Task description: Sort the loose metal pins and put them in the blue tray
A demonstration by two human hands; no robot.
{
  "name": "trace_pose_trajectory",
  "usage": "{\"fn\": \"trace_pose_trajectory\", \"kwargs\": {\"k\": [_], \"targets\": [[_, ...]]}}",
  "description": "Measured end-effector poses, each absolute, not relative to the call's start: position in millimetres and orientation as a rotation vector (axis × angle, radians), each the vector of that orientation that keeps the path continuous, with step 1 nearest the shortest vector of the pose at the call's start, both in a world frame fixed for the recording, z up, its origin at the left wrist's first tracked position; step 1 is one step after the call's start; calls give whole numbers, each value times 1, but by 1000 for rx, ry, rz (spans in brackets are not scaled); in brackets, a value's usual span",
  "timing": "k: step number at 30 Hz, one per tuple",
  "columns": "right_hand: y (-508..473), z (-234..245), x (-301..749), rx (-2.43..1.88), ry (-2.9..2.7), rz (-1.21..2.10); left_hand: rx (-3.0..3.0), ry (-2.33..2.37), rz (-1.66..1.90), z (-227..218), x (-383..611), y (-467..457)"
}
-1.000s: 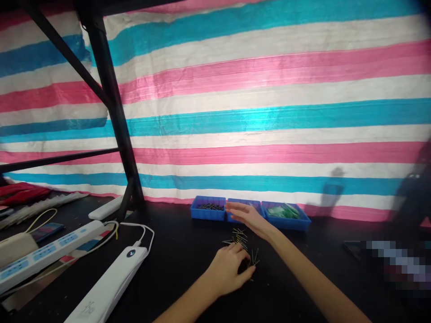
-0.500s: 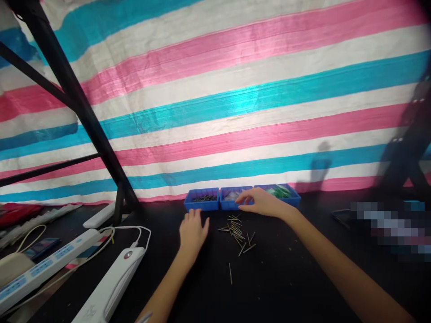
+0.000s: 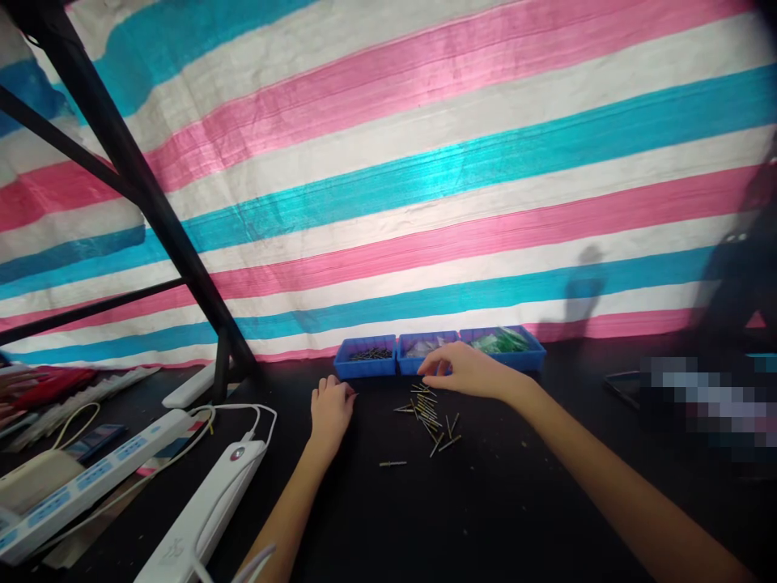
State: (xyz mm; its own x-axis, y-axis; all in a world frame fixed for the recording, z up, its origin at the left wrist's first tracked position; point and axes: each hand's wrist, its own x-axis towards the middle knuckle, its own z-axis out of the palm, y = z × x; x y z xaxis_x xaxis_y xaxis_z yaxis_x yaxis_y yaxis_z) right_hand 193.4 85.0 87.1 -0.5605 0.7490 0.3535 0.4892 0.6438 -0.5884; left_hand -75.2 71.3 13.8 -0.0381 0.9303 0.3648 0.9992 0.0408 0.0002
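Observation:
A heap of thin metal pieces, like small drill bits (image 3: pixel 426 411), lies on the black table. My right hand (image 3: pixel 470 372) hovers at the far end of the heap. Its fingers are curled, with thumb and fingertips close together; anything between them is too small to make out. To the left of the heap is my left hand (image 3: pixel 331 411), thumb and index finger pinched together. Something tiny may show at its fingertips, but I cannot name it. One single metal piece (image 3: pixel 392 464) lies crosswise, nearer to me than the heap.
Behind the hands stand a blue bin (image 3: pixel 366 368) of dark small parts, a blue bin (image 3: pixel 425 368) with clear plastic bags, and a blue bin (image 3: pixel 515 360) with green bags. Left are a white device (image 3: pixel 212 502), cables and a power strip (image 3: pixel 91 486). A striped sheet (image 3: pixel 425 178) hangs behind.
My left hand has shifted left and closed from spread fingers to a pinch. My right hand has moved slightly left and down. The single piece, earlier pointing away from me, now lies crosswise farther left.

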Motion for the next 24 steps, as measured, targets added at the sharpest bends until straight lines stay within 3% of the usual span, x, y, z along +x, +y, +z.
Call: {"fn": "trace_pose_trajectory", "kwargs": {"k": [8, 12, 18, 24], "targets": [[74, 82, 177, -1136, -2499, 630, -2410, -1838, -823, 11, -41, 64], [75, 78, 173, -1128, -2537, 623, -2526, -1701, -1388, 20, -25, 56], [71, 84, 168, -936, -2381, 612, -2655, -1880, -2332, 31, -7, 41], [69, 91, 168, -773, -2353, 624, -2621, -2001, -2738, 35, -1, 34]]}}
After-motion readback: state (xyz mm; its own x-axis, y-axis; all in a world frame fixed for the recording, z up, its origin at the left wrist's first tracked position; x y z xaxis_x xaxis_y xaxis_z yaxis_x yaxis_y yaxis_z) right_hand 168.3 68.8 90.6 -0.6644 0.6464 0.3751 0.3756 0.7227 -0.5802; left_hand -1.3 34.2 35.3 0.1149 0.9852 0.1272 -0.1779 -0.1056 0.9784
